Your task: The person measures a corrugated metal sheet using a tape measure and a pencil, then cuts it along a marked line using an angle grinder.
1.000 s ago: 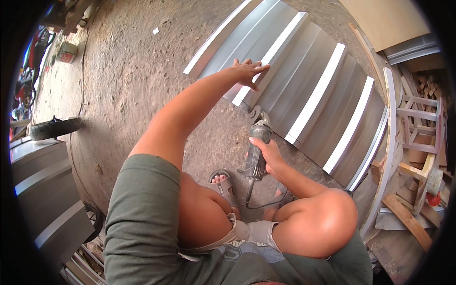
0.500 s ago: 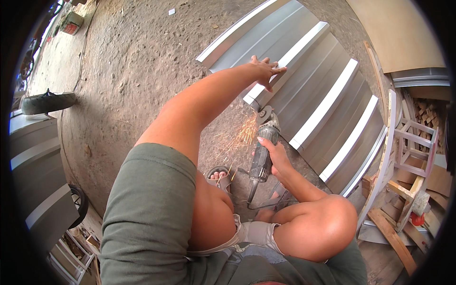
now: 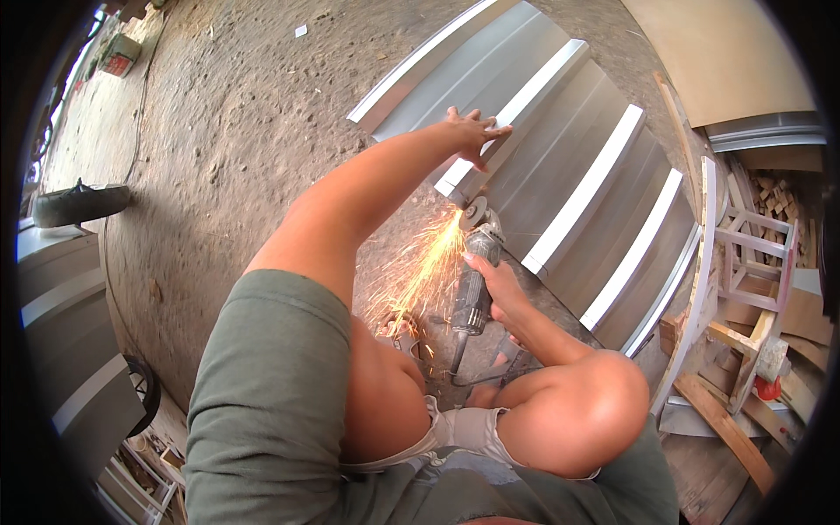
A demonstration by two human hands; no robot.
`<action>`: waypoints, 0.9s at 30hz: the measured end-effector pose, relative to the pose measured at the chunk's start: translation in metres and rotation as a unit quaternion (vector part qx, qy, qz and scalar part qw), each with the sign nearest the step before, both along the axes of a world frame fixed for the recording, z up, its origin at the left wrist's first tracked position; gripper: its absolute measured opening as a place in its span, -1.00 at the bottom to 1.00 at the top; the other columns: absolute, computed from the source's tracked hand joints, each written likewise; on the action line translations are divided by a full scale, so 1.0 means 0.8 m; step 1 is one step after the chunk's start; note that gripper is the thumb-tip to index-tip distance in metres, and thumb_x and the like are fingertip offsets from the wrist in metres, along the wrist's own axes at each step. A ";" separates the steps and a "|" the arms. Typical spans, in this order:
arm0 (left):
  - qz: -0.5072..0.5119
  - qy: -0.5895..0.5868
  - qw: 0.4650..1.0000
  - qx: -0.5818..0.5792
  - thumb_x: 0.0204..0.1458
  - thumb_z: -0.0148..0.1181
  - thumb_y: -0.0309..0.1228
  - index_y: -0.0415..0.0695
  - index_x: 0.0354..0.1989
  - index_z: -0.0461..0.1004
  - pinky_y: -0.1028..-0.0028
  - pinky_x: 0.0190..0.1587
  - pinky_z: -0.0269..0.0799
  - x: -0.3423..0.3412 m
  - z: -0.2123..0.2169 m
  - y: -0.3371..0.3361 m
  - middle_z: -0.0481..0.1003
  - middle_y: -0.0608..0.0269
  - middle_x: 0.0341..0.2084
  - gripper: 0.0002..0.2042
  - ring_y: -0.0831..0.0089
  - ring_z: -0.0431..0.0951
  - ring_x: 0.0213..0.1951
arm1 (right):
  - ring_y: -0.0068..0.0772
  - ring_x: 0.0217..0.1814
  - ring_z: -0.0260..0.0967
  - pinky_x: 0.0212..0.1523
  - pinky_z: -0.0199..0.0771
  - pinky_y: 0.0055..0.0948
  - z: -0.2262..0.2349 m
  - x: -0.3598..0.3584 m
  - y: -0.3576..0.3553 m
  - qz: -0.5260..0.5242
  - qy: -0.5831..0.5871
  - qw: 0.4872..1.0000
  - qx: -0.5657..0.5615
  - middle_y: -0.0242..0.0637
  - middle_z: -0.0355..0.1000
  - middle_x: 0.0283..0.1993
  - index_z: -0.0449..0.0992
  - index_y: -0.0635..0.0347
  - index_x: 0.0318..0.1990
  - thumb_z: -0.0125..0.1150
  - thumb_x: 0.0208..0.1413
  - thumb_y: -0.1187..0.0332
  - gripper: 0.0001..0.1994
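A ribbed metal sheet [image 3: 560,149] with raised white ridges lies on the ground ahead of me. My left hand [image 3: 477,137] rests on one ridge near its close end, with the fingers spread and nothing held. My right hand [image 3: 497,284] is wrapped round the dark body of an angle grinder [image 3: 475,293]. The grinder's cutting disc [image 3: 473,213] meets the near edge of the sheet just below that ridge. From the contact, bright sparks [image 3: 424,262] stream down and to the left, over my left foot. The far side of the grinder body is hidden.
More ribbed sheets [image 3: 74,332] stand at the left, with a tire [image 3: 80,204] on top. A bucket [image 3: 120,54] sits at the far left. To the right are a wooden stool frame [image 3: 757,258] and loose planks [image 3: 722,429]. The grinder's cord [image 3: 459,350] runs near my feet.
The sparks have grown from a small faint spray to a long bright stream. My hands, the grinder and the sheet appear slightly further left in view, along with the whole scene.
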State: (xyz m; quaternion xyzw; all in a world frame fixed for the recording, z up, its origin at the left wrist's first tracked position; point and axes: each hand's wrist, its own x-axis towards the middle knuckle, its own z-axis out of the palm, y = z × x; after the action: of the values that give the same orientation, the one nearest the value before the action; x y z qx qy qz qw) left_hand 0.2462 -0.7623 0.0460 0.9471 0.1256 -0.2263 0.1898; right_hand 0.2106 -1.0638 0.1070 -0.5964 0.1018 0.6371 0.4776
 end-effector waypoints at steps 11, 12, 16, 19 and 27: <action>0.006 -0.004 1.000 -0.020 -0.11 0.48 0.22 0.60 0.59 -0.22 -0.48 0.44 -0.09 0.007 0.007 0.000 -0.03 0.32 0.59 0.14 0.06 -0.07 0.57 | -0.41 -0.36 0.48 -0.38 0.55 -0.26 -0.003 0.004 -0.002 0.009 -0.008 1.000 -0.003 -0.28 0.46 -0.28 0.49 0.23 -0.08 0.47 0.14 0.24 -0.65; 0.009 0.004 1.000 -0.016 -0.11 0.48 0.22 0.60 0.59 -0.22 -0.48 0.44 -0.10 -0.001 0.002 0.002 -0.03 0.32 0.59 0.14 0.06 -0.07 0.57 | -0.42 -0.37 0.47 -0.39 0.53 -0.27 -0.006 -0.002 0.000 0.015 -0.004 1.000 -0.004 -0.29 0.46 -0.28 0.49 0.23 -0.08 0.48 0.14 0.23 -0.65; 0.013 0.000 1.000 -0.017 -0.12 0.49 0.22 0.60 0.59 -0.21 -0.47 0.45 -0.11 -0.006 -0.001 0.002 -0.03 0.33 0.59 0.14 0.05 -0.07 0.57 | -0.44 -0.39 0.45 -0.39 0.51 -0.27 -0.005 -0.006 0.003 0.007 -0.005 1.000 0.003 -0.31 0.46 -0.31 0.51 0.24 -0.10 0.47 0.16 0.23 -0.67; 0.011 -0.009 1.000 -0.017 -0.12 0.49 0.22 0.60 0.59 -0.21 -0.47 0.45 -0.12 -0.002 0.002 0.000 -0.02 0.33 0.59 0.14 0.05 -0.06 0.57 | -0.43 -0.38 0.45 -0.39 0.52 -0.26 -0.004 -0.002 0.002 0.005 -0.008 1.000 -0.002 -0.32 0.46 -0.31 0.51 0.26 -0.10 0.46 0.17 0.23 -0.67; 0.010 0.002 1.000 -0.011 -0.12 0.49 0.22 0.60 0.59 -0.23 -0.47 0.46 -0.13 -0.006 0.005 0.002 -0.02 0.33 0.59 0.14 0.04 -0.06 0.57 | -0.36 -0.36 0.51 -0.36 0.60 -0.20 -0.003 0.001 0.007 0.004 0.011 1.000 -0.011 -0.24 0.49 -0.27 0.51 0.33 -0.07 0.49 0.16 0.18 -0.60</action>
State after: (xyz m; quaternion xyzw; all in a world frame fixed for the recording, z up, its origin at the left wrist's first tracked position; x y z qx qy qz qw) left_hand 0.2411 -0.7611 0.0496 0.9432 0.1329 -0.2277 0.2023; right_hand 0.2115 -1.0583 0.1046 -0.5950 0.1119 0.6446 0.4669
